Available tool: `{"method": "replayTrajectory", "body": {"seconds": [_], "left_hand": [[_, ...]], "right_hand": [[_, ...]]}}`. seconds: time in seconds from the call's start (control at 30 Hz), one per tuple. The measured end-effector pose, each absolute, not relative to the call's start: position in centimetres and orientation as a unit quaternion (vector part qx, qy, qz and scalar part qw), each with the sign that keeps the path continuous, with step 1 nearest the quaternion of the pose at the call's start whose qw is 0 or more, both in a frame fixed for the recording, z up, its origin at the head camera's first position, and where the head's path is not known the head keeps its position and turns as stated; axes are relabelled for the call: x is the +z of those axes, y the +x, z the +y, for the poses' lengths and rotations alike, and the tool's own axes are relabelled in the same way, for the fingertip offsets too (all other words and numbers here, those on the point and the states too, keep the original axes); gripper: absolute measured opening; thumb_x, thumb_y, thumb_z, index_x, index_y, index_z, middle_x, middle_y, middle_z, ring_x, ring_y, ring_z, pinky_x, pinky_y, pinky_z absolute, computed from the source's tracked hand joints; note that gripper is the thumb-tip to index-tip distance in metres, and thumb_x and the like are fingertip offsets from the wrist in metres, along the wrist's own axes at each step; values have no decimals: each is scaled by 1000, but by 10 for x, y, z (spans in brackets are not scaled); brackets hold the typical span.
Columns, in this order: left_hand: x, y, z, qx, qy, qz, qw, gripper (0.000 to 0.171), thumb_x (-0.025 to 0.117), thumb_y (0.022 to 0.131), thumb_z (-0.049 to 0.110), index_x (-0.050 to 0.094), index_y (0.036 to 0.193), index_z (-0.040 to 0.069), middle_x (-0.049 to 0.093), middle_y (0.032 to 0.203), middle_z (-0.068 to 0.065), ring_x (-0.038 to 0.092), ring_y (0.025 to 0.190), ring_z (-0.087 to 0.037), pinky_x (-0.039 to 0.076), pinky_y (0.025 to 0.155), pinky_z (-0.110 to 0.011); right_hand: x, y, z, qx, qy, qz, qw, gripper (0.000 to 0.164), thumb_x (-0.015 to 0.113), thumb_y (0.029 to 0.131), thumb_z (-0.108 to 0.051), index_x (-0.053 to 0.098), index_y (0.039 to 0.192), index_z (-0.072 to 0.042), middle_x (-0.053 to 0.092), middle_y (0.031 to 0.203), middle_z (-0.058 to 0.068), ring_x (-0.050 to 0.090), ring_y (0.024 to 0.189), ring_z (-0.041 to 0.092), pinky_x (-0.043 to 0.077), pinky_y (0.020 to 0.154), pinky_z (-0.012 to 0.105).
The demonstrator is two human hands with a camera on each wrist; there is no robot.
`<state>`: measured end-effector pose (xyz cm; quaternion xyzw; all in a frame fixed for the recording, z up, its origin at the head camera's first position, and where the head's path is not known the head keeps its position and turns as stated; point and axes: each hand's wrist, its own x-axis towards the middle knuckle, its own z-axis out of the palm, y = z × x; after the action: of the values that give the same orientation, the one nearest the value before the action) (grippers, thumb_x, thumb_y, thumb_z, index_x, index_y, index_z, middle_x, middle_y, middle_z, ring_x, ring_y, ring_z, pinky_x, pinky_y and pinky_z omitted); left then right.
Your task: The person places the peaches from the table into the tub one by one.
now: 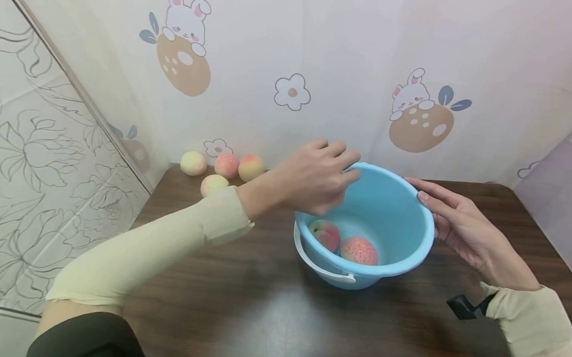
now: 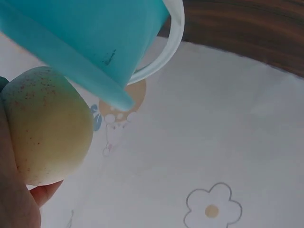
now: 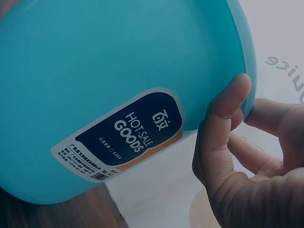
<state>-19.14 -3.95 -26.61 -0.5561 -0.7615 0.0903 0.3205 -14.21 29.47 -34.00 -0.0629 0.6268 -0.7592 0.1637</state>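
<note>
A light blue bucket (image 1: 384, 213) with a white handle (image 1: 323, 269) stands tilted on the brown table. Two reddish peaches lie inside it, one plain (image 1: 325, 235) and one speckled (image 1: 359, 250). My left hand (image 1: 321, 177) is over the bucket's left rim, fingers curled. The left wrist view shows it holding a pale yellow peach (image 2: 50, 126) beside the rim; in the head view the hand hides that peach. My right hand (image 1: 469, 227) grips the rim on the right, thumb on top. A dark label (image 3: 126, 135) shows on the bucket's side in the right wrist view.
Several more peaches sit at the table's back left, among them a yellow one (image 1: 193, 163), a pink one (image 1: 226, 166) and a pale one (image 1: 214, 185). The brown table (image 1: 206, 302) meets a wall (image 1: 342, 54) printed with rabbits and flowers.
</note>
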Motion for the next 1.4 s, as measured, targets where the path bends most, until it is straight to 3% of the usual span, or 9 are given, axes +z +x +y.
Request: {"method": "replayTrajectory", "body": {"seconds": [0.2, 0.5, 0.77, 1.4], "left_hand": [[-270, -198, -25, 122, -576, -768, 251, 31, 38, 97, 25, 67, 103, 16, 64, 110, -3, 54, 88, -21, 47, 75, -34], [-274, -206, -11, 153, -593, -768, 186, 33, 41, 104, 30, 67, 120, 18, 63, 122, -4, 55, 104, -21, 49, 83, -35], [-280, -211, -13, 186, -590, -761, 195, 34, 42, 103, 14, 69, 123, 19, 62, 122, -5, 55, 103, -23, 48, 77, -34], [-271, -222, -31, 134, -550, -799, 205, 31, 44, 103, 25, 68, 123, 16, 64, 122, -7, 56, 102, -24, 52, 84, -37]], "right_hand": [[-343, -141, 296, -757, -70, 628, 165, 43, 46, 110, -9, 57, 149, -23, 72, 129, -3, 79, 101, 25, 63, 81, 43], [-342, -141, 296, -751, -76, 634, 168, 42, 45, 111, -10, 55, 150, -23, 72, 131, -3, 79, 103, 25, 63, 81, 44], [-341, -142, 295, -758, -71, 624, 174, 42, 45, 111, -10, 56, 149, -23, 73, 130, -2, 79, 102, 25, 62, 81, 44], [-339, -141, 295, -762, -66, 621, 172, 42, 46, 110, -9, 57, 148, -22, 74, 128, -1, 80, 98, 27, 62, 81, 45]]}}
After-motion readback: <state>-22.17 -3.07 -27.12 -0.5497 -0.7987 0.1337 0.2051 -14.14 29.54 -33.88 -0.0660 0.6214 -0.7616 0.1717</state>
